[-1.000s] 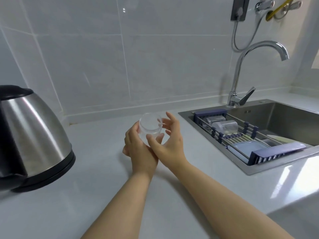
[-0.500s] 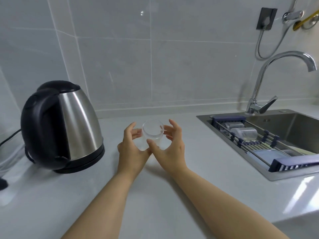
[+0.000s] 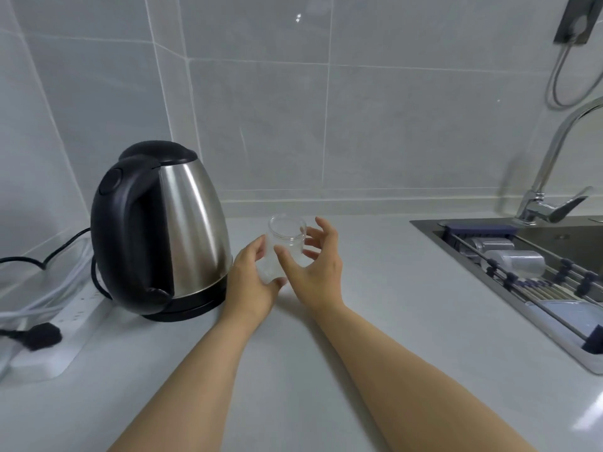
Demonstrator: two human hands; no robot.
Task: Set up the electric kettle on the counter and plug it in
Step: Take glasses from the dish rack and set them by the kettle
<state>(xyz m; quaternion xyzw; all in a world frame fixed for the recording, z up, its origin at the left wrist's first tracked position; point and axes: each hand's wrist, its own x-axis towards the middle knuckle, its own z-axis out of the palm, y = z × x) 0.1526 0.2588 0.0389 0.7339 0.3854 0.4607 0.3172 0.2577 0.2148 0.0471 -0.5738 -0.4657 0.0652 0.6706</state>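
Kettle: a steel electric kettle (image 3: 182, 230) with black handle and lid stands upright on its black base on the white counter (image 3: 293, 370), close to the tiled wall.
Left hand: the left hand (image 3: 253, 275), just right of the kettle's base, curls its fingers round the lower part of a clear cup (image 3: 283, 247).
Right hand: the right hand (image 3: 318, 265), on the cup's far side from the kettle, has its fingers spread and loosely bent round the cup; contact cannot be told.
Power strip: a white power strip (image 3: 62, 334) lies left of the kettle with a black plug (image 3: 40, 336) seated in it; cords trail beside it.
Sink: a steel sink (image 3: 509, 265) with a drying rack (image 3: 528, 275) lies well right of the kettle, a chrome faucet (image 3: 551, 171) behind it.
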